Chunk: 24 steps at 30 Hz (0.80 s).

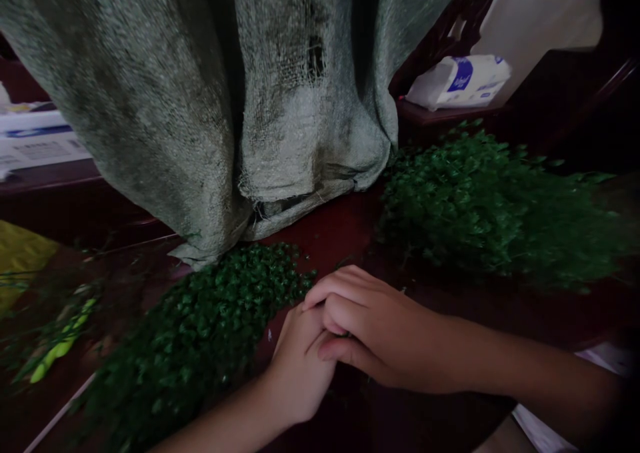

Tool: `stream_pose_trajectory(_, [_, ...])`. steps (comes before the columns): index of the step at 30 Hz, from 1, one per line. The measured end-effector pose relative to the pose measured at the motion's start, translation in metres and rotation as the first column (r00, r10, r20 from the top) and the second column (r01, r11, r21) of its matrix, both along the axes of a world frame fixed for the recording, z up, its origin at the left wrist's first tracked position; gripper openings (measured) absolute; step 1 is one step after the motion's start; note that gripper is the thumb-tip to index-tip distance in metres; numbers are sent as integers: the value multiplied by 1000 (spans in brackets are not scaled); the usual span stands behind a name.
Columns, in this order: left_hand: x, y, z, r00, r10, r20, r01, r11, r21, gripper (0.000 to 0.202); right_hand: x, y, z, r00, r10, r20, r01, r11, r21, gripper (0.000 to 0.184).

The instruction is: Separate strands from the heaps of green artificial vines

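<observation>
Now right hand (375,323) curls over left hand (304,360) toward the table's (337,230) near edge, beside greens (200,333); anything gripped, I can't tell.

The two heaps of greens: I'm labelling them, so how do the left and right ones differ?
The left heap runs in a slanting strip from near the sack to the lower left; the right heap spreads broadly sideways. The left heap looks compact, while the right heap looks bushier. Both are green, small-leaved and on a dark red surface.
</observation>
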<state>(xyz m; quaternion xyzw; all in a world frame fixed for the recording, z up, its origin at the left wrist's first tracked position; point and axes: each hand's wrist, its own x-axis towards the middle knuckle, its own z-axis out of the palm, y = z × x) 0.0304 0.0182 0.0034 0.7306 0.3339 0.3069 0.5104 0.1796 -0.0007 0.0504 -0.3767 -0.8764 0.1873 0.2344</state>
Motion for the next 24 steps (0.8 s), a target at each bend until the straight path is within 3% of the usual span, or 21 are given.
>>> stream_pose_trajectory(7, [-1, -1, -1, 1000, 14, 9, -14, 1000, -22, 22, -1, 0, -4, 1000, -9, -14, 9, 1000, 8, 18])
stream_pose_trajectory(24, [5, 2, 4, 994, 60, 90, -46, 988, -150, 17, -8, -1, -17, 989, -99, -110, 119, 974, 194, 19])
